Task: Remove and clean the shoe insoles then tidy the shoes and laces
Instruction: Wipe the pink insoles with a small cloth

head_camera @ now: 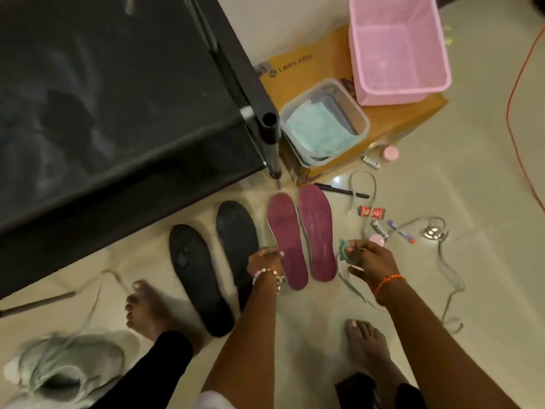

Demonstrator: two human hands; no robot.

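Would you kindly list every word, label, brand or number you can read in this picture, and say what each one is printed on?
"LAPLARE", as far as the blurred letters allow: beside a round logo on the brown cardboard box under the pink basket.
Two red wrappers on the floor: print too small to read.
Small tubes beside them: markings too blurred to read.
Insoles, containers: no visible text.

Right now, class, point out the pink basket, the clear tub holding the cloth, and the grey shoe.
pink basket [380, 93]: head view, front wall.
clear tub [364, 124]: head view, right rim.
grey shoe [70, 358]: head view, upper beside the opening.
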